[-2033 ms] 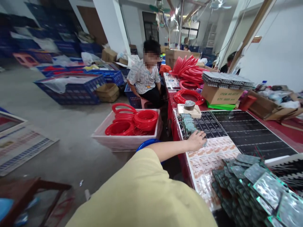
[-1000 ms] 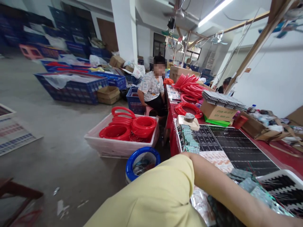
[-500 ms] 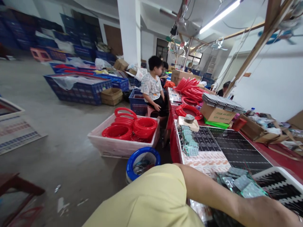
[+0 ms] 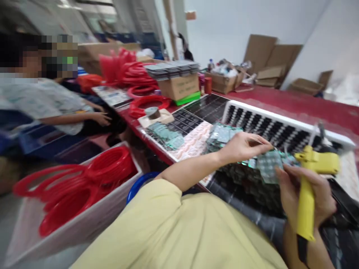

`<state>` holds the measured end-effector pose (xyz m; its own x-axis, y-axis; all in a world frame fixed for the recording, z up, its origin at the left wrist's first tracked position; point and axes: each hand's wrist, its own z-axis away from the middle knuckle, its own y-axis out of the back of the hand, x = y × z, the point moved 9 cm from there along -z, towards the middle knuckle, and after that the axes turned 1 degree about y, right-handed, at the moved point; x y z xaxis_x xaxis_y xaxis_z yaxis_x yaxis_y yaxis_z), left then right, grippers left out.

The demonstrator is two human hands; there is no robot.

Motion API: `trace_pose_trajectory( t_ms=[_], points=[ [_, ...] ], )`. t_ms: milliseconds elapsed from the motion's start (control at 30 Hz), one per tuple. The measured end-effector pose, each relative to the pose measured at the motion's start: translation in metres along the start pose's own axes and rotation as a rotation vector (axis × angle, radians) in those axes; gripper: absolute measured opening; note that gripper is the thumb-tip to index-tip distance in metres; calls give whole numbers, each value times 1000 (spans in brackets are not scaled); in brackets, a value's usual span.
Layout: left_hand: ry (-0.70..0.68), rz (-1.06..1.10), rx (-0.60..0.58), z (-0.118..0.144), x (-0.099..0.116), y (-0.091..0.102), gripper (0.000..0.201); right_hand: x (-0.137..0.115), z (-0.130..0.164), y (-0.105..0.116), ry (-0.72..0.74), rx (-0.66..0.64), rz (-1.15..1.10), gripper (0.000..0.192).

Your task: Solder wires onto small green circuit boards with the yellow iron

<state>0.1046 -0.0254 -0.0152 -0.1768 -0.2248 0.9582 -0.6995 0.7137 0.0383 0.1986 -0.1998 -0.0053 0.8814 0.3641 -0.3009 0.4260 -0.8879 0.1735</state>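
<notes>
My left hand (image 4: 245, 146) is closed in a pinch, with a thin wire (image 4: 259, 141) at its fingertips. It is just above a small square greenish panel (image 4: 269, 167). My right hand (image 4: 308, 192) is wrapped round a yellow gun-shaped hand tool (image 4: 306, 203) with a dark lower end. The thumb and finger of that hand also meet the panel's right edge. The tool's tip is blurred. More small panels (image 4: 221, 134) lie heaped beyond my left forearm, and a row of them (image 4: 166, 135) lies farther left on the table.
A white tray (image 4: 280, 116) with black slots lies behind my hands on the red table (image 4: 305, 102). A cardboard box (image 4: 181, 87) bears stacked grey sheets. Red rings fill a white bin (image 4: 73, 228) at left. A seated person (image 4: 56, 108) is beside the table.
The view has swung right and down toward the table. My right hand, the yellow tool and the held panel have come into view, and my left hand now shows fully.
</notes>
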Motion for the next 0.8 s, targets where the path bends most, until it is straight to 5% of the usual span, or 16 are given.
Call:
trace_pose_trajectory(
  t_ms=[167, 367, 533, 800],
  points=[
    [111, 5, -122, -5, -6, -27, 40, 14, 7, 15, -36, 72, 25, 30],
    [66, -39, 18, -10, -3, -34, 42, 23, 9, 25, -60, 4, 7, 26],
    [161, 60, -29, -11, -5, -40, 48, 18, 2, 24, -56, -28, -26, 27],
    [79, 75, 80, -4, -7, -13, 51, 15, 8, 3, -103, -51, -62, 28]
  ],
)
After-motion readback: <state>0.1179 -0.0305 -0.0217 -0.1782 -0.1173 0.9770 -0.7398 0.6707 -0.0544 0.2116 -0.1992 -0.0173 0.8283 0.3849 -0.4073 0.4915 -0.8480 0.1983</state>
